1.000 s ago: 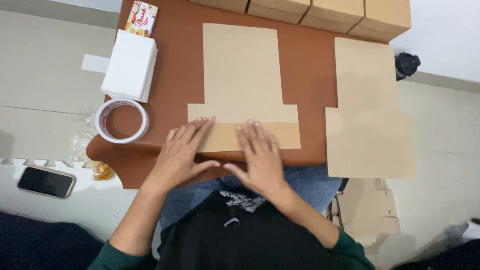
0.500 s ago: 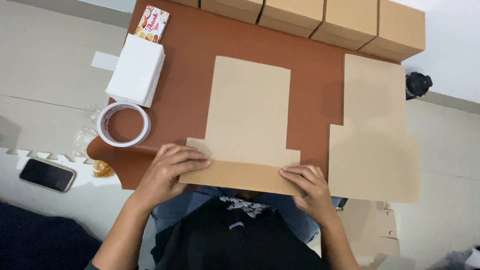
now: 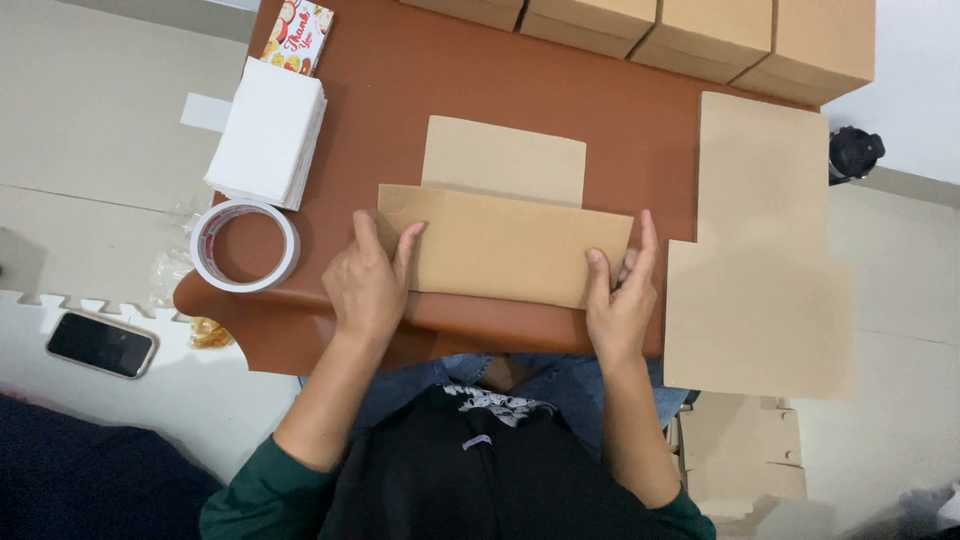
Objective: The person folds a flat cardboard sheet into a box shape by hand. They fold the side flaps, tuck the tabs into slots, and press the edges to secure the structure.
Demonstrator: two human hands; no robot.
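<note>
I'm seeing my left hand (image 3: 366, 285) and right hand (image 3: 620, 300) pressing spread fingers on the folded cardboard box blank (image 3: 503, 243), lying mid brown table (image 3: 400, 90) near its front edge, tape roll (image 3: 244, 246) sitting at left edge

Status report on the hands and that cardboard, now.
Left hand and right hand pressing folded cardboard sheet flat on table. Tape roll left, clear of it.

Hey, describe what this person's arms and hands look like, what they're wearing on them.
Both hands are bare: the left hand and right hand show no gloves, rings or watch. Dark green sleeves are pushed up near the elbows, leaving the forearms uncovered.
</note>
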